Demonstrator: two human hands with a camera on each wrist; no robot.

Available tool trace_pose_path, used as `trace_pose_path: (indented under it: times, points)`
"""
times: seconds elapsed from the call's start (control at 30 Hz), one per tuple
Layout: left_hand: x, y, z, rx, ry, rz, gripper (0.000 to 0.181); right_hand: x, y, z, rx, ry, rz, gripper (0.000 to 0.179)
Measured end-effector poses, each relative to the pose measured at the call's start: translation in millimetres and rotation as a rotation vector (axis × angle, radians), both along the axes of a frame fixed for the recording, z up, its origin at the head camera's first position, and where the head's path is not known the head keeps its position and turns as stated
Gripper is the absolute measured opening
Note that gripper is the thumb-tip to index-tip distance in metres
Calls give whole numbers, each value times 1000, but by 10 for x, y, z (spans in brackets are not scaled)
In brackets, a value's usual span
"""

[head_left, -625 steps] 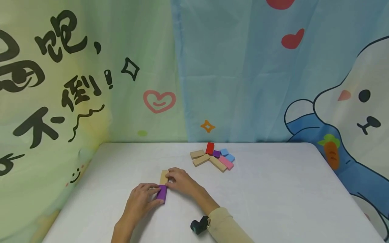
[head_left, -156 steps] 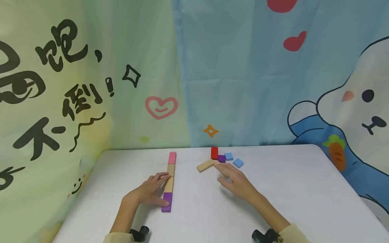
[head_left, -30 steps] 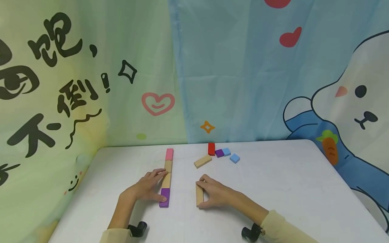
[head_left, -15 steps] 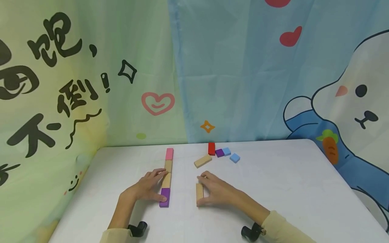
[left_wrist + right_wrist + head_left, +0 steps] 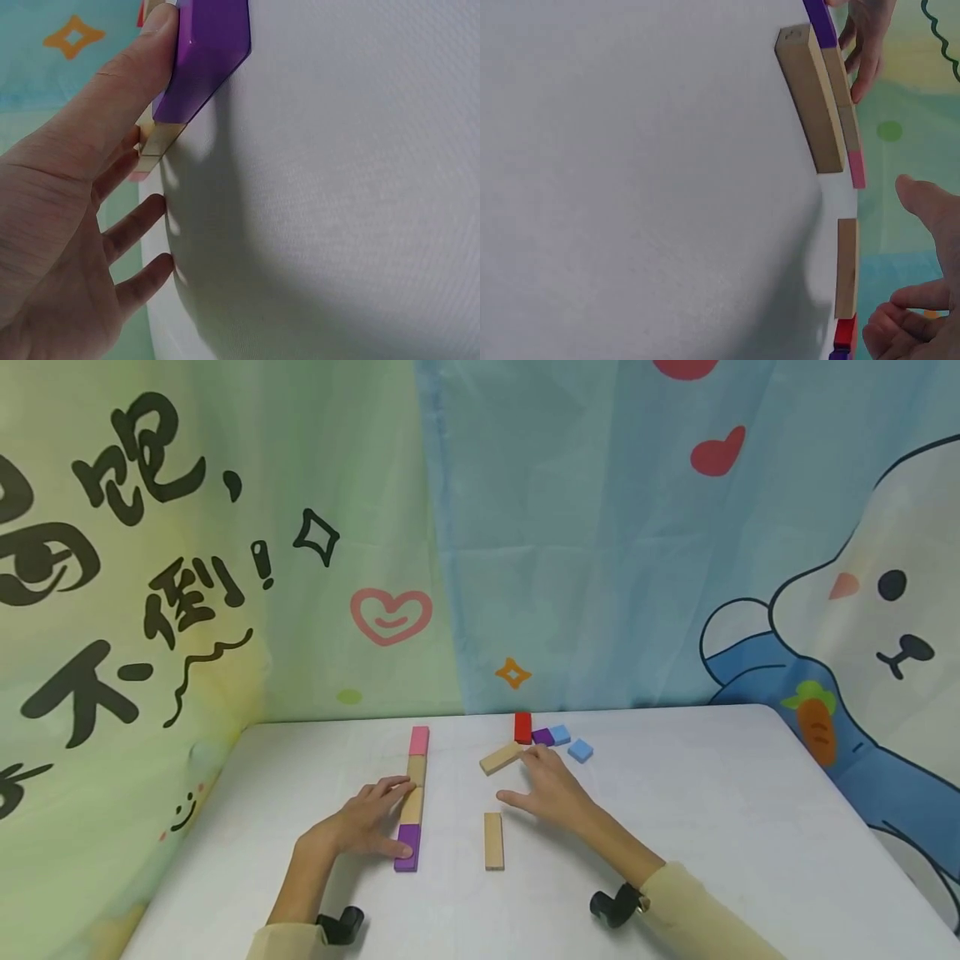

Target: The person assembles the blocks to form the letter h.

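A straight row of blocks runs away from me on the table: a purple block [image 5: 406, 848] nearest, two plain wooden blocks [image 5: 412, 805], then a pink block [image 5: 419, 741] at the far end. My left hand [image 5: 360, 821] rests along it, thumb on the purple block and fingertips by the wooden ones. In the left wrist view, the other fingers are spread beside the row. To the right lies a separate wooden block [image 5: 493, 842], parallel to the row and untouched. My right hand [image 5: 553, 787] holds nothing; its fingertips are at the right end of another wooden block [image 5: 499, 759].
Behind the right hand lie a red block [image 5: 522, 728], a small purple block [image 5: 543, 737] and two light blue blocks [image 5: 580, 751]. The white table [image 5: 675, 810] ends at a printed cloth backdrop [image 5: 570, 568].
My right hand has let go of the nearer wooden block and moved forward to the farther one. The left hand stays put. Compared with much earlier, the row has gained blocks, including the pink one.
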State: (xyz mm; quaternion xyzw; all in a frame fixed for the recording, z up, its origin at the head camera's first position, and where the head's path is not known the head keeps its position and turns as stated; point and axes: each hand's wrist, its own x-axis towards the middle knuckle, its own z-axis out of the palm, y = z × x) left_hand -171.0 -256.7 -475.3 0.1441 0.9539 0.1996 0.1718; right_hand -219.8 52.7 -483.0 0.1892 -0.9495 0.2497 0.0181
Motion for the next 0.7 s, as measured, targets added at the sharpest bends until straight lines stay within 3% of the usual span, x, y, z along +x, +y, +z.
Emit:
trace_pose_path:
  times: [0.4,0.53,0.7]
  points:
    - [-4,-27,-22,2,-6,27,98,-328,-249,-178,37,-58,-163,85]
    - [2,-9,-21,22,-3,6,97,-350,-341,-194,101,-1,-203,90]
    - [0,7,7,13,-1,0,97,-357,-385,-232,135,66,-219,84]
